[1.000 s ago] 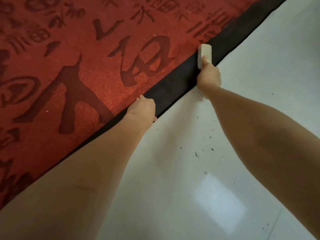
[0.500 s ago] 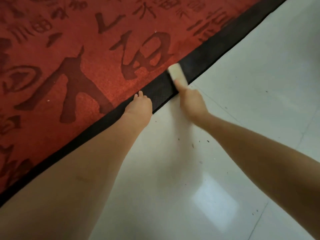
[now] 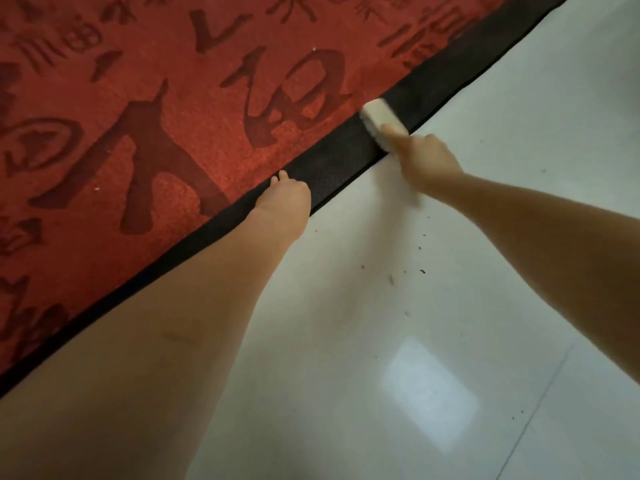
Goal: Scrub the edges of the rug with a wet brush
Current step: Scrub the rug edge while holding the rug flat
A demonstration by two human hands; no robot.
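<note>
Scrubbing the rug's black border (image 3: 346,150) mid-frame, our right hand (image 3: 427,161) grips the white brush (image 3: 381,117) while the left hand (image 3: 287,199) presses fingers flat on it; next we likely stroke along the edging.

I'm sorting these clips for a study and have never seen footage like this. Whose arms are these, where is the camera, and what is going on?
No machine here: a person wears a camera on the head, looking down at their own arms. The right hand grips a white scrub brush, which lies on the black border of a red patterned rug. The left hand rests on that border, seemingly steadying it. Beside the rug is white tiled floor, flecked with dark specks.
</note>
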